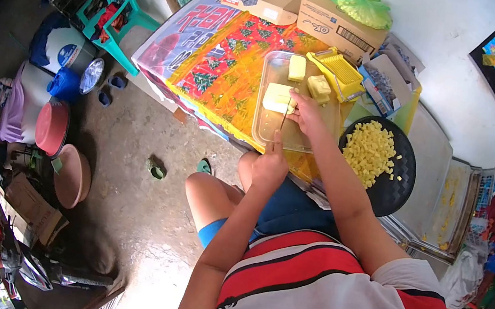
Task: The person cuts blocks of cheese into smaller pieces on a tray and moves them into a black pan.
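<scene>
My left hand (270, 166) is closed on a knife (283, 120), index finger stretched toward the blade. The knife points away from me, its far end against a large pale yellow block (276, 97) in a clear plastic tray (259, 132). My right hand (309, 114) grips the right end of this block, thumb near the blade. Farther back in the tray lie a smaller yellow block (297, 68) and an uneven yellow piece (319, 89). Many small yellow cubes (365, 152) are heaped on a round black tray (403, 179) to the right.
A yellow slotted plastic rack (338, 72) stands behind the tray. Cardboard boxes (339, 26) and a green plastic bag (353, 0) line the back of the cloth-covered table (233, 81). Leftward are a green chair (129, 13), basins (71, 175) and slippers (156, 170).
</scene>
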A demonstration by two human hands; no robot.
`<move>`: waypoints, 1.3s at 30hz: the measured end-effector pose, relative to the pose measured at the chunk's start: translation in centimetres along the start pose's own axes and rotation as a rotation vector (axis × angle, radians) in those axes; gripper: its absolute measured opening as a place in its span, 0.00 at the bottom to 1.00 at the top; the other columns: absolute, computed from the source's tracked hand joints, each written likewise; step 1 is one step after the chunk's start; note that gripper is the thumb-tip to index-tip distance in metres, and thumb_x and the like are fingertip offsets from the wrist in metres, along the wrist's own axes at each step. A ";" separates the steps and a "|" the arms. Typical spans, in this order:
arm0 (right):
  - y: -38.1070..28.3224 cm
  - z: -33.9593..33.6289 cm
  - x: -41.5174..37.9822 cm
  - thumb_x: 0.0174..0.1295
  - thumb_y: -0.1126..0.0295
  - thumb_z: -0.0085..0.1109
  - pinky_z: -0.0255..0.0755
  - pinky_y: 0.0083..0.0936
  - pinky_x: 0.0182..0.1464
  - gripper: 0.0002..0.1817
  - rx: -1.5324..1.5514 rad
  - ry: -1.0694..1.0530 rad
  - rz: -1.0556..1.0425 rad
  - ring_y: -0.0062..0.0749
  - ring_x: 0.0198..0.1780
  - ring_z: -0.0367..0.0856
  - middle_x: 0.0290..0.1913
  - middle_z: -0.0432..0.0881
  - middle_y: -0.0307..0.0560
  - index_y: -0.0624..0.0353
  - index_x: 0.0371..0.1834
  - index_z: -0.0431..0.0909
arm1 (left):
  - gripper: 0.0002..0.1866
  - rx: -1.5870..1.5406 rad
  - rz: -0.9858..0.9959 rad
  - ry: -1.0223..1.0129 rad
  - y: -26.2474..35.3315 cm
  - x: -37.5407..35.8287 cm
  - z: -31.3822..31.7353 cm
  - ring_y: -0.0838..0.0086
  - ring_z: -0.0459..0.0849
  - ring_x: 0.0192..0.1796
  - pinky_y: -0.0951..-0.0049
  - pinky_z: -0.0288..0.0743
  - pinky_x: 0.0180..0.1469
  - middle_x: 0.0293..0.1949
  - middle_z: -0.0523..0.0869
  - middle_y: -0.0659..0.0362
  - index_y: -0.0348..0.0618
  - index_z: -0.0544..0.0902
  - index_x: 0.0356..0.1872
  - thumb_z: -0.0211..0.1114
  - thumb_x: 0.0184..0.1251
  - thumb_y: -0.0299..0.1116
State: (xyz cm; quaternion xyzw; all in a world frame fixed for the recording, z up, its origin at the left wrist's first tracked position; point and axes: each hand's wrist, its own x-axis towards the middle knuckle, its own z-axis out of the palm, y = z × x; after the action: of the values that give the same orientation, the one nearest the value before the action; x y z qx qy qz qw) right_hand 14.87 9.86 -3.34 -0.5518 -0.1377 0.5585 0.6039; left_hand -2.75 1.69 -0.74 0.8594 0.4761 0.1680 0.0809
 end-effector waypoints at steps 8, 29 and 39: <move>0.6 0.0 0.1 0.66 0.50 0.55 0.77 0.32 0.41 0.21 0.024 0.060 -0.008 0.31 0.39 0.82 0.41 0.83 0.42 0.56 0.49 0.76 | 0.34 -0.008 0.030 -0.086 -0.1 -0.2 0.7 0.61 0.85 0.23 0.62 0.79 0.22 0.42 0.82 0.47 0.34 0.61 0.68 0.55 0.57 0.32; -1.3 -0.8 0.9 0.59 0.42 0.60 0.82 0.33 0.32 0.30 -0.100 0.022 0.134 0.36 0.31 0.85 0.35 0.83 0.46 0.60 0.47 0.77 | 0.28 -0.012 0.025 0.053 -0.1 -0.7 0.2 0.61 0.79 0.18 0.63 0.74 0.23 0.30 0.84 0.55 0.41 0.72 0.63 0.59 0.59 0.34; -0.5 -0.8 1.2 0.58 0.45 0.61 0.81 0.36 0.28 0.27 -0.058 0.051 0.091 0.37 0.28 0.84 0.34 0.84 0.46 0.60 0.45 0.78 | 0.30 0.033 0.058 0.067 -0.5 -1.0 0.7 0.65 0.78 0.20 0.68 0.73 0.23 0.29 0.84 0.56 0.40 0.74 0.62 0.61 0.54 0.32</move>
State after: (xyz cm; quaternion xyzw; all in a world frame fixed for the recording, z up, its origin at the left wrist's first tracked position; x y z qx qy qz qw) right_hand 16.15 10.60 -3.76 -0.5889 -0.1132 0.5669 0.5648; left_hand -3.32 1.14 -1.76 0.8680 0.4561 0.1912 0.0455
